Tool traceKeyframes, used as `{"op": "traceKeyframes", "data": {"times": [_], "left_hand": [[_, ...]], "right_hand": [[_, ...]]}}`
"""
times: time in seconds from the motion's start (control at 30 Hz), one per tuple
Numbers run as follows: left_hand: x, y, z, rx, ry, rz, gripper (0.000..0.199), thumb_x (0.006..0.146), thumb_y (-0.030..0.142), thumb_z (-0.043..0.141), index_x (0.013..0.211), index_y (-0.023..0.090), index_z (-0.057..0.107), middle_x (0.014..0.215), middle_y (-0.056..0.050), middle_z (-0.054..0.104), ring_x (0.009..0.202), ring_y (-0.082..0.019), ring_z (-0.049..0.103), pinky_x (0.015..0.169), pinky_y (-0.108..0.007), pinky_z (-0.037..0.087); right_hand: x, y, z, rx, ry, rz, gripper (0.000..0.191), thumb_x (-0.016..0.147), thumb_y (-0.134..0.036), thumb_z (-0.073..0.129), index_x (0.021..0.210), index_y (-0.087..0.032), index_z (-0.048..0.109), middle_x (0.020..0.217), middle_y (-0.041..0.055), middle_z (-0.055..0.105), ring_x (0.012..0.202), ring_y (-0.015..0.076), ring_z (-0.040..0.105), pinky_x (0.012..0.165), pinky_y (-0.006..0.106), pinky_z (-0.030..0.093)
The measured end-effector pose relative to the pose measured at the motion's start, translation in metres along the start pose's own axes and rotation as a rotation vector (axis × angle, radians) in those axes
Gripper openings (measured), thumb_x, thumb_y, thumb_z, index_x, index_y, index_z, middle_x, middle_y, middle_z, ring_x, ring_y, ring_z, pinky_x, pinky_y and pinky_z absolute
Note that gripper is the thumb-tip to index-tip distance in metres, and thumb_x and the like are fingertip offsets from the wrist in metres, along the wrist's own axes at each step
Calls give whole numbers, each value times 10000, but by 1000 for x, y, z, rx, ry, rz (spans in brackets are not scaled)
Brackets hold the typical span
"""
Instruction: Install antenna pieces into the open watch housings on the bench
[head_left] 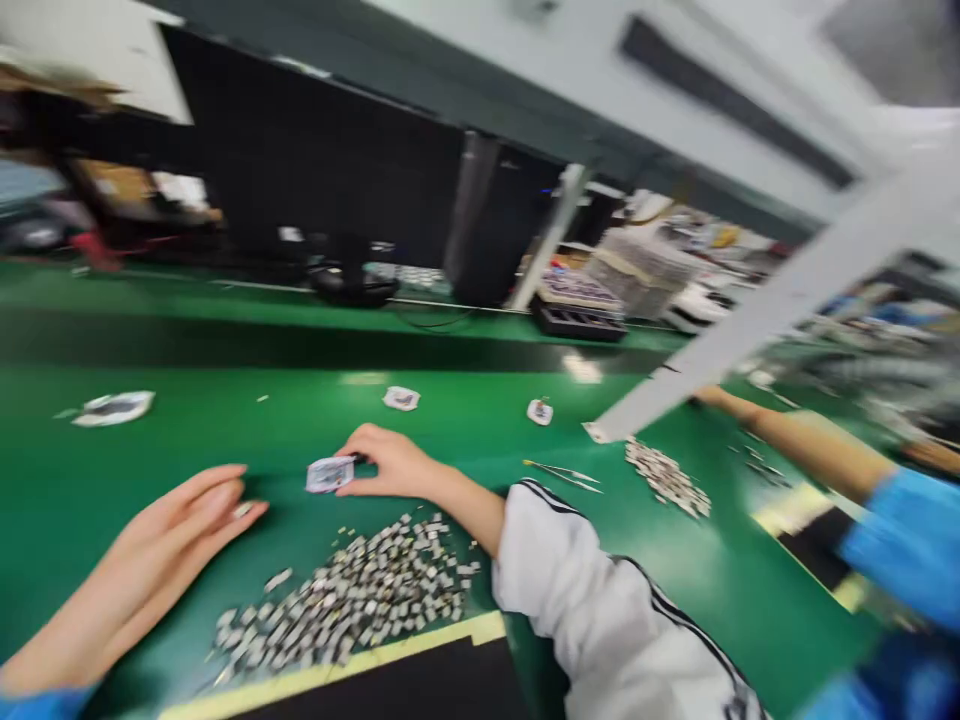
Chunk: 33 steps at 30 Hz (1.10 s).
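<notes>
Black tray at 2 o'clock on the far bench, topped with a stack of printed packs, and just beside it a bulging clear bag, its contents too blurred to name. On the green bench, a large heap of small metal-and-white parts at 7 o'clock, a smaller heap at 4 o'clock, and slim tweezers between the two, nearer the smaller heap. Three loose white wrappers farther out: one at 9 o'clock, one at 8 o'clock, one at 4 o'clock. Hands apart, both just above the large heap. Right hand, in a white sleeve with black stripes, clamped by thumb and fingers on a white packet at 8 o'clock. Left hand, with a blue cuff, at 8 o'clock, fingers loosely together and half curled; a pale speck at the fingertips, too small to tell whether held. At 3 o'clock, a blue-sleeved arm from the frame edge, its hand hidden behind a white strut, its owner out of frame.
</notes>
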<state>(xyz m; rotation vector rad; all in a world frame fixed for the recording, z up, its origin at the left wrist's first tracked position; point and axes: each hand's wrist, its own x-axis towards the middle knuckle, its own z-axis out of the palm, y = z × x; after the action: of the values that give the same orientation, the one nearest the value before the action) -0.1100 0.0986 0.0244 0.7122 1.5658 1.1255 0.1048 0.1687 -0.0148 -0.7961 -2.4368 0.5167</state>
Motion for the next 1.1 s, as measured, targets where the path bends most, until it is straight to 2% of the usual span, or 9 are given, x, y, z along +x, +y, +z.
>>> {"op": "traceKeyframes", "data": {"times": [0.07, 0.17, 0.3, 0.57, 0.67, 0.8, 0.87, 0.97, 1.1], "left_hand": [[4, -6, -6, -213, -313, 35, 126, 708, 223, 626, 825, 194, 586, 808, 49, 612, 838, -114, 590, 796, -196, 488], [16, -17, -4, -271, -387, 83, 209, 644, 295, 689, 712, 133, 575, 723, 15, 591, 799, -114, 592, 853, -236, 474], [25, -23, 2, -287, -412, 94, 283, 605, 334, 713, 688, 102, 574, 691, -7, 581, 740, -120, 594, 851, -299, 473], [21, -24, 2, -215, -522, 152, 266, 576, 223, 738, 753, 106, 579, 719, -25, 620, 731, -109, 592, 787, -252, 456], [22, -25, 3, -185, -519, 185, 253, 592, 218, 725, 769, 99, 589, 713, -36, 633, 716, -111, 592, 774, -255, 457], [23, -25, 3, -142, -472, 241, 402, 616, 219, 705, 982, 119, 570, 769, -43, 653, 748, -122, 600, 807, -274, 453], [22, -25, 2, -105, -446, 271, 419, 625, 224, 696, 1006, 112, 564, 808, -60, 660, 771, -133, 602, 821, -281, 451], [21, -24, 3, -33, -437, 324, 453, 641, 230, 677, 1052, 96, 541, 879, -94, 660, 806, -157, 604, 829, -299, 453], [24, -24, 15, 86, -483, 440, 587, 688, 226, 618, 1218, 113, 394, 908, -86, 659, 838, -165, 603, 806, -299, 467]], "right_hand": [[-1, 2, 3, 62, -6, -1, 379, 697, -383, 620, 977, -138, 545, 899, 46, 537, 826, 117, 503, 705, 212, 433], [-2, 3, 6, 127, -24, 10, 359, 716, -348, 607, 1004, -145, 537, 897, 58, 523, 794, 125, 498, 660, 231, 437], [-3, 3, 5, 154, -64, 27, 354, 713, -338, 611, 1022, -180, 541, 911, 56, 522, 770, 131, 498, 632, 248, 436], [-4, -3, 4, 117, -32, 80, 198, 811, -273, 490, 955, -170, 579, 865, 49, 545, 696, 106, 500, 629, 240, 435], [-3, -4, 6, 105, -15, 84, 172, 817, -264, 479, 904, -166, 592, 836, 45, 548, 665, 99, 499, 608, 232, 436], [-2, -4, 7, 90, 5, 80, 162, 823, -261, 465, 874, -172, 590, 811, 42, 551, 662, 106, 501, 586, 233, 432], [-3, -3, 7, 84, 21, 74, 157, 825, -248, 456, 891, -180, 581, 809, 37, 552, 667, 109, 503, 595, 239, 434], [-3, -3, 6, 74, 98, 74, 179, 803, -241, 487, 961, -192, 555, 865, 43, 547, 703, 121, 509, 608, 251, 442], [-2, -12, 5, 77, 243, 70, 177, 795, -246, 501, 958, -196, 551, 873, 47, 540, 708, 123, 512, 569, 245, 440]]}}
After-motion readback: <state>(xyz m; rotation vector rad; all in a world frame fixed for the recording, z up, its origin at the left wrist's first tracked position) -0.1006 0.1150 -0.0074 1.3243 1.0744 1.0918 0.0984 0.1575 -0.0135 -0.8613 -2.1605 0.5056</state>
